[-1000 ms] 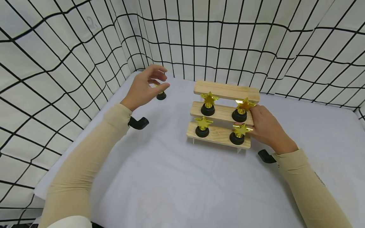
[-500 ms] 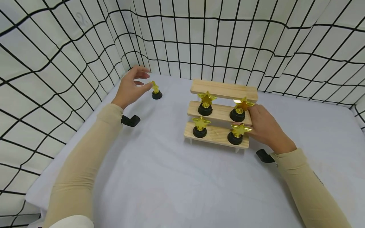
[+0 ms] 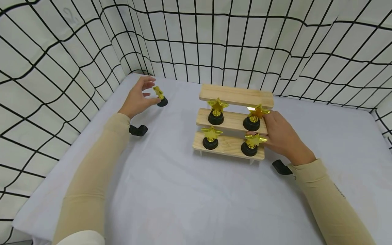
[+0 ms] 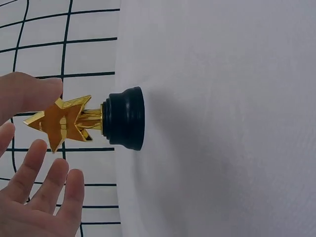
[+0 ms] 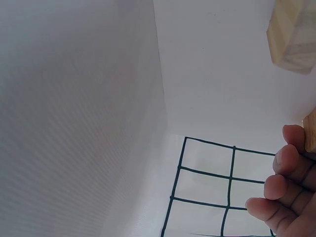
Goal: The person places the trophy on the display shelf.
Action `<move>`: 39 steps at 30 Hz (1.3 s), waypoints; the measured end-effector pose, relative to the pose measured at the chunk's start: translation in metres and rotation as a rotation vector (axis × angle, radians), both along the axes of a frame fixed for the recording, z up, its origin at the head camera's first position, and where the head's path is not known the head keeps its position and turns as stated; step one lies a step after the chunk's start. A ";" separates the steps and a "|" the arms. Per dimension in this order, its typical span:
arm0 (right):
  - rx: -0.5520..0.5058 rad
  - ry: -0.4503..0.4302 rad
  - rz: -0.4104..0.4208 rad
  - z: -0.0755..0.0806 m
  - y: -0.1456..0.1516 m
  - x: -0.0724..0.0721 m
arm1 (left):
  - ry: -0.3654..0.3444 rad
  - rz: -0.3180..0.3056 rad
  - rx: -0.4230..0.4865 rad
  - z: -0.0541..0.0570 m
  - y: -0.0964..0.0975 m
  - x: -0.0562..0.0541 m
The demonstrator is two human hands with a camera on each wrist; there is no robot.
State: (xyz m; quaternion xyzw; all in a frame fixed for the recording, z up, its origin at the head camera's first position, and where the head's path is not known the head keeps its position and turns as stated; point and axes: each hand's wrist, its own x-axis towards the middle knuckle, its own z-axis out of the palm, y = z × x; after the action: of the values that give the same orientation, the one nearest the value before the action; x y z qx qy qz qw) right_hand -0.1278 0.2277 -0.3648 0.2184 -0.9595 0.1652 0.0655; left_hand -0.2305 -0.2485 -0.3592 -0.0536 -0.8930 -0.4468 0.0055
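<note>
A small gold star trophy with a black round base stands at the back left of the table. My left hand is around its star, thumb at the star's edge and fingers spread apart. In the left wrist view, the thumb overlaps the star, while the other fingers stay clear of it. My right hand grips the right end of a three-tier wooden display shelf. Fingertips curl at a wooden board in the right wrist view. Several matching trophies stand on the middle and lower tiers.
White cloth covers the table. Black wire grid panels before white walls close off the back and left side. Clear legs show under the shelf's front board. Each wrist bears a black camera mount.
My left hand has moved left, then come in close around the star of the back-left trophy. My right hand keeps its grip on the shelf. The head view has shifted slightly.
</note>
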 end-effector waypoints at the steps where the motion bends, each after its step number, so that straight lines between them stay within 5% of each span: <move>1: 0.002 0.004 -0.003 0.000 0.000 0.000 | -0.006 -0.005 0.001 -0.001 0.000 -0.002; 21: -0.051 -0.063 -0.011 0.000 0.000 -0.002 | -0.065 -0.068 0.102 -0.027 0.002 -0.019; 30: -0.050 -0.027 -0.004 -0.003 0.001 -0.003 | -0.107 -0.081 0.032 -0.029 0.003 -0.021; 39: -0.055 -0.069 -0.022 0.000 0.001 -0.002 | -0.072 -0.079 0.055 -0.034 0.001 -0.022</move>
State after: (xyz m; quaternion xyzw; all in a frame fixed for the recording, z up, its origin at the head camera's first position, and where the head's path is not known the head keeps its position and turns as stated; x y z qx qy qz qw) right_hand -0.1295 0.2291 -0.3652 0.2001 -0.9587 0.1982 0.0401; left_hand -0.2527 -0.2476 -0.3934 -0.0727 -0.8772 -0.4727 -0.0429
